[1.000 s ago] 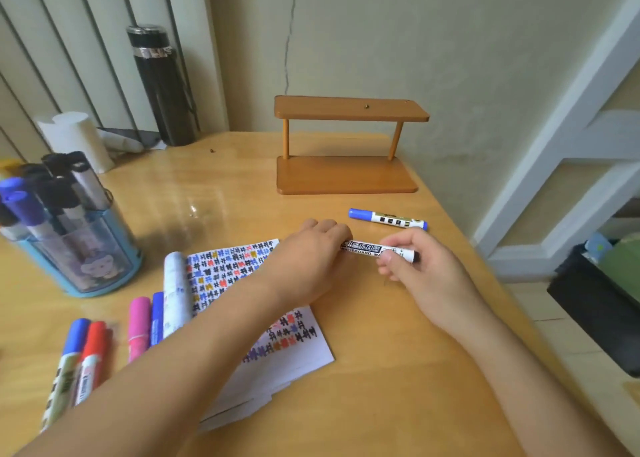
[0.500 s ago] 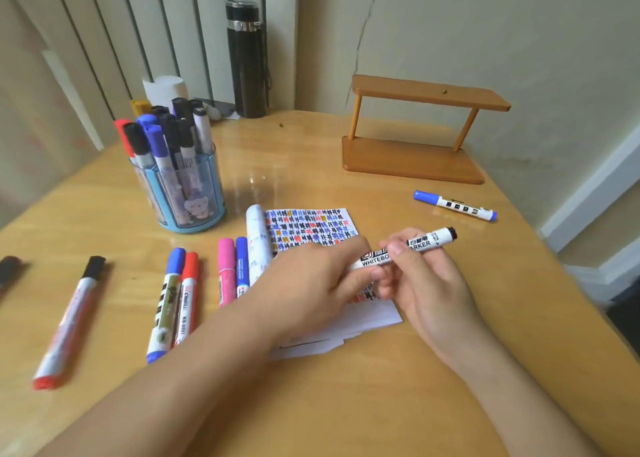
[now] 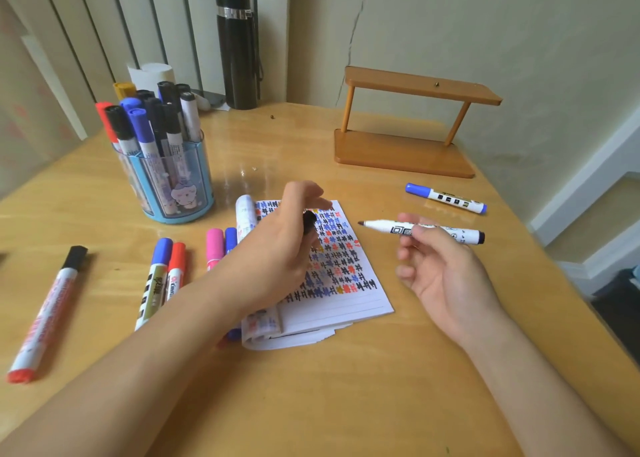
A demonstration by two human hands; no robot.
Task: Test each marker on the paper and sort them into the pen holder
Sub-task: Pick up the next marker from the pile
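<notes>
My right hand [image 3: 440,266] pinches an uncapped white marker [image 3: 420,231] with a black end, its dark tip pointing left above the paper's right edge. My left hand [image 3: 277,245] grips the black cap [image 3: 309,222] over the paper pad [image 3: 341,283], which is covered with small coloured test marks. The blue pen holder [image 3: 173,183] at the left holds several markers. A blue-capped marker [image 3: 446,198] lies to the right of the paper.
More markers lie on the wooden table: a black-capped one [image 3: 48,311] far left, blue [image 3: 154,280] and red [image 3: 176,269] ones, pink [image 3: 214,247] and another blue beside a rolled paper [image 3: 245,214]. A wooden stand [image 3: 408,124] and a black flask [image 3: 237,48] are at the back.
The marker was capped and held by both hands; now the cap is off in my left hand and my hands have moved apart. The camera view shifted left.
</notes>
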